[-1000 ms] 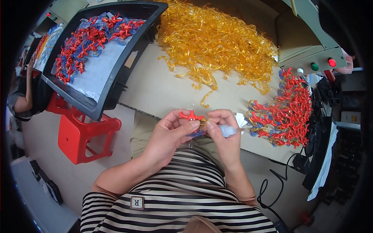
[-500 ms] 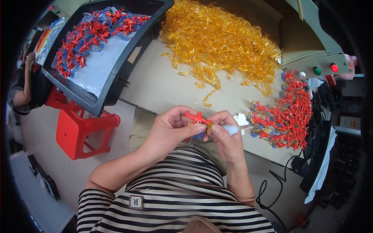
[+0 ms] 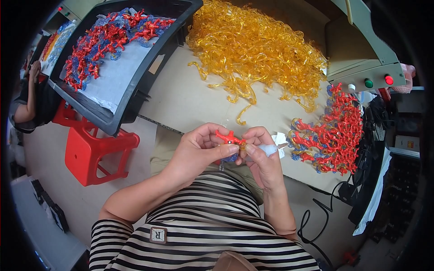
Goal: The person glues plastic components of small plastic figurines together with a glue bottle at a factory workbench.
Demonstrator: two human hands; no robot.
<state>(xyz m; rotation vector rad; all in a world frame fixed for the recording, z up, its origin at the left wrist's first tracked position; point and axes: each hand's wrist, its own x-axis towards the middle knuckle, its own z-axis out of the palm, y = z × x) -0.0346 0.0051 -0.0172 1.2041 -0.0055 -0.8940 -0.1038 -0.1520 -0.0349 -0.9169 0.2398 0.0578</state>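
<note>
At frame centre the left hand [image 3: 199, 151] and right hand [image 3: 262, 158] pinch shut on one red coral piece [image 3: 228, 137], with the black tray [image 3: 120, 119] upper left partly filled and the amber pile [image 3: 257, 49] on the worktop [image 3: 190, 99] still large.

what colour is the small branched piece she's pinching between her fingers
Red, with a bit of blue beneath it: the branched piece, seen in the head view.

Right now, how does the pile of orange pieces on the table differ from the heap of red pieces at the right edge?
The orange pile is one colour, clear amber, while the red heap is opaque red mixed with blue and amber bits. The orange pile is far larger and spreads across the table top; the red heap is compact, near the control box. Both are loose tangles of branching plastic parts lying untouched.
</note>
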